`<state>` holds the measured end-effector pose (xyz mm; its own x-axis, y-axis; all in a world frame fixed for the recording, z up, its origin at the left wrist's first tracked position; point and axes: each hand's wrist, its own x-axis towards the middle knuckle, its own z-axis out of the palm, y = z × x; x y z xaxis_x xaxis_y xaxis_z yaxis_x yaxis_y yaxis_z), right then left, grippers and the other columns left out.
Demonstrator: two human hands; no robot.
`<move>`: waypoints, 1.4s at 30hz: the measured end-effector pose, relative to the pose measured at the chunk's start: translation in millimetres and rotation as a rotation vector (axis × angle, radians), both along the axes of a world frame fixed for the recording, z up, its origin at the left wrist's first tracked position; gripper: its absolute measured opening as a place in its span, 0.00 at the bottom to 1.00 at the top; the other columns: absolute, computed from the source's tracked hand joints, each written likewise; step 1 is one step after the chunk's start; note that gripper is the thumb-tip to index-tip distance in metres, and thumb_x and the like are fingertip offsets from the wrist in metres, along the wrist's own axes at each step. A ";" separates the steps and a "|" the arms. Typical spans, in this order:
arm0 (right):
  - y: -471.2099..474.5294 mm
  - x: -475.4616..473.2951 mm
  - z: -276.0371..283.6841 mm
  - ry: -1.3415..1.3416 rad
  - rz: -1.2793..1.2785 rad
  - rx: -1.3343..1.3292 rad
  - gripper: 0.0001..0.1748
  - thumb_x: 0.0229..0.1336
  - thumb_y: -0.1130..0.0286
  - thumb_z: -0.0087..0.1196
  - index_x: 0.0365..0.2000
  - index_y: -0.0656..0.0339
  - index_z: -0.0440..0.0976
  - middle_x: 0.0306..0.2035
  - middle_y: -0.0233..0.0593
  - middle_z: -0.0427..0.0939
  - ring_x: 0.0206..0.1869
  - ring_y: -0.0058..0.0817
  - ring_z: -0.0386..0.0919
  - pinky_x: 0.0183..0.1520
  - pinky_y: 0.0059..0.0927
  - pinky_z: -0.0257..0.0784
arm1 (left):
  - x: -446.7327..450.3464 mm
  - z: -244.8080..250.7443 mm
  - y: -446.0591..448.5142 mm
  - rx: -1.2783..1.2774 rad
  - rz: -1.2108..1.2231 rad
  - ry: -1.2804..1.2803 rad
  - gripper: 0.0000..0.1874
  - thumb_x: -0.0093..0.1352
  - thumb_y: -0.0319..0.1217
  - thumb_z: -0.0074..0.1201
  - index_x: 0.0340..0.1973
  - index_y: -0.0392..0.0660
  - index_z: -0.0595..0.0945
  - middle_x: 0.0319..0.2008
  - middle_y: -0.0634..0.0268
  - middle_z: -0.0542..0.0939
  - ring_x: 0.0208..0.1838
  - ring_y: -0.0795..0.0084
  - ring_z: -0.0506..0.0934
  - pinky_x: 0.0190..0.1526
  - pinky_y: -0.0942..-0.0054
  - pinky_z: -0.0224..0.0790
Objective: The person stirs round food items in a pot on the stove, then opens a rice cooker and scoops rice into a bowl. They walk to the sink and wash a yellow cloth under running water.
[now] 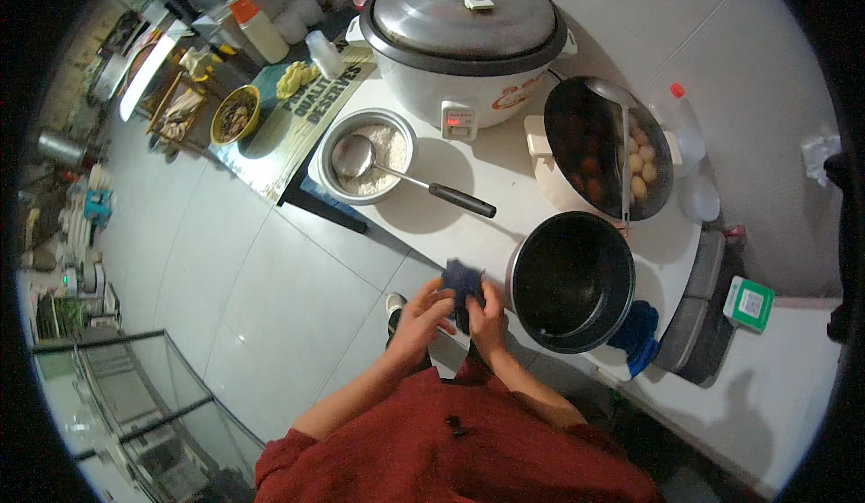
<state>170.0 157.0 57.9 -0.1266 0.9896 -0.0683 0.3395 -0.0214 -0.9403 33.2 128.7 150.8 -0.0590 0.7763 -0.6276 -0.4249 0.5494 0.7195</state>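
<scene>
A bunched dark blue cloth [462, 279] is between my two hands, in front of the table's near edge. My right hand [487, 314] grips its lower right side. On the cloth's left edge lie the fingers of my left hand [427, 314], partly spread and slightly blurred. Just right of my hands stands a deep black pot [567, 280], with a little liquid or shine at its bottom. A second blue cloth [635, 337] lies against the pot's right side. Beyond my hands, a metal pot [324, 158] holds white grains or flour and a black-handled ladle [463, 199].
A large lidded rice cooker [419, 77] stands at the back of the white table [446, 233]. Right of it, a divided pot [551, 114] contains eggs, dark broth and a ladle [626, 158]. A yellow bowl [253, 131] sits at left. A green sign [749, 304] bears a printed code.
</scene>
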 end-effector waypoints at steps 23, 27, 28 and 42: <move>0.6 -38.5 -17.9 -0.640 0.022 0.068 0.17 0.29 0.85 0.53 0.27 0.57 0.75 0.44 0.41 0.69 0.47 0.45 0.64 0.50 0.43 0.63 | -243.4 -65.4 30.0 -0.243 -0.016 0.193 0.30 0.59 0.37 0.52 0.56 0.46 0.63 0.39 0.69 0.77 0.29 0.76 0.75 0.28 0.76 0.55; 25.3 -42.5 -1.6 -0.333 -0.355 0.052 0.18 0.33 0.84 0.53 0.32 0.61 0.73 0.43 0.43 0.69 0.47 0.40 0.68 0.48 0.35 0.64 | -244.1 -65.3 71.4 -0.205 0.040 0.062 0.35 0.62 0.35 0.47 0.62 0.49 0.51 0.50 0.62 0.71 0.41 0.70 0.76 0.37 0.70 0.60; 40.6 -52.1 -6.8 -0.280 -0.429 0.042 0.20 0.36 0.83 0.53 0.36 0.63 0.71 0.47 0.47 0.66 0.50 0.41 0.66 0.51 0.34 0.62 | -242.5 -60.7 81.8 -0.179 0.009 0.028 0.37 0.64 0.35 0.45 0.64 0.50 0.45 0.55 0.60 0.67 0.45 0.65 0.76 0.41 0.65 0.61; 123.2 -96.1 -52.3 -0.684 -0.022 0.329 0.19 0.40 0.73 0.55 0.39 0.55 0.70 0.50 0.42 0.65 0.53 0.48 0.62 0.53 0.52 0.58 | -227.9 -89.4 139.5 -0.143 0.084 -0.074 0.21 0.61 0.27 0.40 0.50 0.38 0.65 0.43 0.55 0.73 0.33 0.64 0.77 0.26 0.73 0.73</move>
<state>73.9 280.3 5.6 -0.1425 0.9743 0.1747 0.8518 0.2106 -0.4798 -194.7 268.2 61.4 -0.0700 0.6734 -0.7360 -0.5225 0.6038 0.6021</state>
